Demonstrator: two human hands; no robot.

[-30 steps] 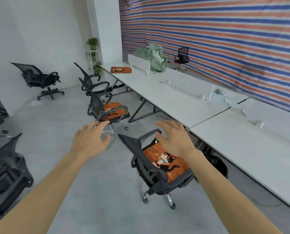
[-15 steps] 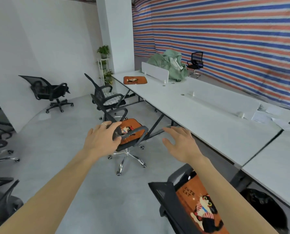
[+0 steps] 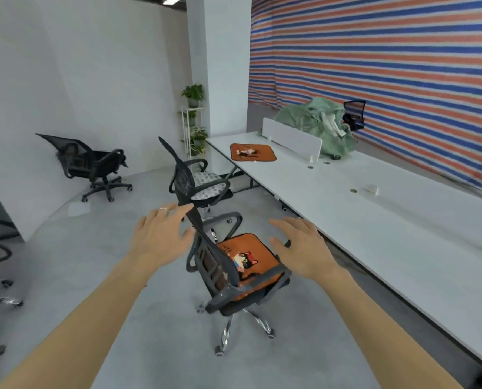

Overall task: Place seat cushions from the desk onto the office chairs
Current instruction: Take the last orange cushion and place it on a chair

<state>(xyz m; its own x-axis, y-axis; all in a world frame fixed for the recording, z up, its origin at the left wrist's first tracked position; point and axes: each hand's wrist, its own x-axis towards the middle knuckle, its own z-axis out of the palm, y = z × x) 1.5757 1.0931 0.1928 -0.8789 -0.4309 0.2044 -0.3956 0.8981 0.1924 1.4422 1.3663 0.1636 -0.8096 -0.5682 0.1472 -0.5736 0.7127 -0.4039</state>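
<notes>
Near chair [image 3: 228, 276]: it holds 1 orange cat cushion [image 3: 245, 259] flat on its seat
Far chair [image 3: 197, 178]: it holds 1 pale patterned pad [image 3: 206, 186]
Desk cushion [image 3: 253, 152]: 1 more orange cushion lies flat on the desk [image 3: 374, 220], near its far end, well apart from both your hands
Left hand [image 3: 158, 237]: yours is spread and empty, fingers apart, a ring [image 3: 163, 210] on 1 finger, just left of the near chair's backrest top; whether it touches, you cannot tell
Right hand [image 3: 301, 245]: yours is spread and empty, hovering over the right edge of the seated cushion
Desk: long, white, with a low white divider [image 3: 291, 137] and a green bundle [image 3: 318, 127] at the far end
Room: grey floor [image 3: 121, 290], white walls, striped tarp [image 3: 388, 66] at right, 1 spare chair [image 3: 93, 164] by the left wall, plants [image 3: 194, 119] by the pillar
</notes>
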